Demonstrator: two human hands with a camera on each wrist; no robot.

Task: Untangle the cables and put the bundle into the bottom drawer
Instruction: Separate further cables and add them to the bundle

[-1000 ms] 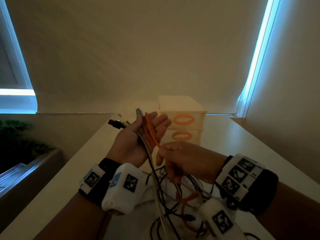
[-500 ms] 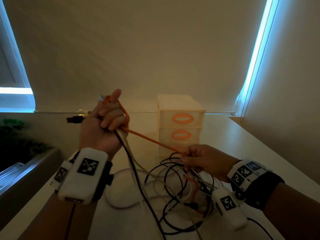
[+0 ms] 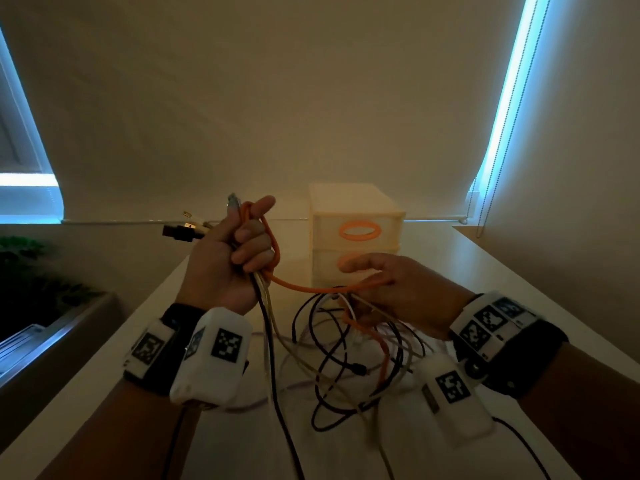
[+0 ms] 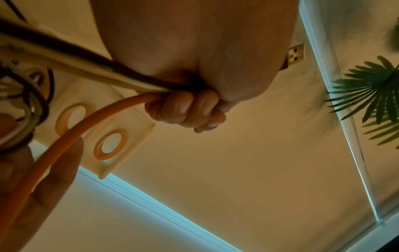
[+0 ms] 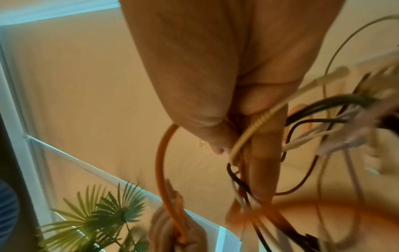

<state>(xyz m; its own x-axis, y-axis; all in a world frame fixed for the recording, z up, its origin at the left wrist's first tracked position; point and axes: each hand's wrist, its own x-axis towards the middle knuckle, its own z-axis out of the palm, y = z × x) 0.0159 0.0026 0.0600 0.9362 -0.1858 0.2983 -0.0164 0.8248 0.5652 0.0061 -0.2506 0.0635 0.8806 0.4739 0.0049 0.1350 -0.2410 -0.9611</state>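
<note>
Since half a second back the left hand (image 3: 228,261) has swung in closer to the drawer unit (image 3: 356,237), and the orange cable (image 3: 304,289) that was pulled tight now sags between the hands. Left hand is clenched round a bunch of cable ends: one orange, one black, a couple of pale ones, with plugs poking out the top. Right hand (image 3: 398,292), just in front of the drawer unit, is grasping the orange cable plus loops from the tangle (image 3: 346,358), thumb out straight. The tangle hangs down onto the white table (image 3: 104,393) in front of the unit: black, cream and orange loops, too knotted to count. Two drawers show, both with orange oval handles, both closed.
</note>
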